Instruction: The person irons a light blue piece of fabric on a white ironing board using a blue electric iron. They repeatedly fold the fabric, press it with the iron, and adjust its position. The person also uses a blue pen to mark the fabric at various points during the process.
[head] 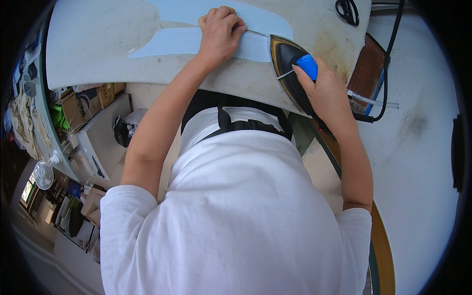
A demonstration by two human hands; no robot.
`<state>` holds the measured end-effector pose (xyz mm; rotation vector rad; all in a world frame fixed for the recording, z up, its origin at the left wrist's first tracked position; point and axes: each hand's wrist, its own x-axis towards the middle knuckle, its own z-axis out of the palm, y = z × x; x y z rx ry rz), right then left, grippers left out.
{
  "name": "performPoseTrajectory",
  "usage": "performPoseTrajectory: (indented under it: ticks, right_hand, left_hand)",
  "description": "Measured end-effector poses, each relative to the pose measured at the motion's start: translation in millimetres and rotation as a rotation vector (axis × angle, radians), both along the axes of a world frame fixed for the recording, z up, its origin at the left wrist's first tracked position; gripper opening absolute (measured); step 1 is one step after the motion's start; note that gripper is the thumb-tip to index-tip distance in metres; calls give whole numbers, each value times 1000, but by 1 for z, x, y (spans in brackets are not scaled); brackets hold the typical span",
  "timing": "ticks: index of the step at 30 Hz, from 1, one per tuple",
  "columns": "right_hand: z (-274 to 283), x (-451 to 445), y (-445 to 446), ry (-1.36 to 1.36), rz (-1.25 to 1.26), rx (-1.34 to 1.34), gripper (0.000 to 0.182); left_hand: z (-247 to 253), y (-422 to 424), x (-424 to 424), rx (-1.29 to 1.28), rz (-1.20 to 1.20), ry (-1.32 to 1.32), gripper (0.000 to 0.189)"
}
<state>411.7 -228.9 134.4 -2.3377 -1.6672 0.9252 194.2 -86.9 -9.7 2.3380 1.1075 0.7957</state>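
Note:
My right hand (pixel 326 88) is closed around the handle of a steam iron (pixel 287 66) with a blue knob. The iron's tip and left edge meet the right end of a light blue fabric piece (pixel 254 48) on the pale, stained ironing surface (pixel 129 75). My left hand (pixel 221 37) rests on the fabric with its fingers curled and the thumb and forefinger together at a seam or edge; whether they pinch the cloth is hard to tell. A second light blue piece (pixel 258 16) lies just beyond, its near edge along the first.
Black-handled scissors (pixel 347 11) lie at the back right. A brown iron rest (pixel 367 68) sits right of the ironing surface. The iron's black cord (pixel 387 66) and a spring-wrapped hose (pixel 374 101) run beside my right hand. Cardboard boxes (pixel 83 107) stand lower left.

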Motion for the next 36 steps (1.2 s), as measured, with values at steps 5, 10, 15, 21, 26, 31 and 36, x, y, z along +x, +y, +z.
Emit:
performPoseTrajectory:
  ticks: [5, 10, 15, 21, 26, 31, 36]
  right_hand:
    - [1, -3, 0, 15, -21, 3, 47]
    - [-1, -4, 2, 19, -13, 9, 46]
    - [0, -2, 3, 69, -30, 13, 45]
    - [3, -3, 7, 131, 5, 59, 45]
    - [8, -6, 10, 6, 64, 30, 48]
    - [11, -10, 11, -5, 54, 10, 49]
    - [11, -8, 8, 8, 26, 2, 48]
  left_hand:
    - [15, 0, 5, -77, 23, 1, 6]
    - [14, 4, 4, -119, 40, 42, 6]
    - [16, 5, 6, -131, 40, 62, 6]
    - [28, -2, 24, -121, 75, 183, 10]
    - [44, -6, 13, -93, 23, 107, 19]
    - [29, 4, -14, -68, -4, 78, 13]
    - [30, 3, -7, -129, 21, 49, 10]
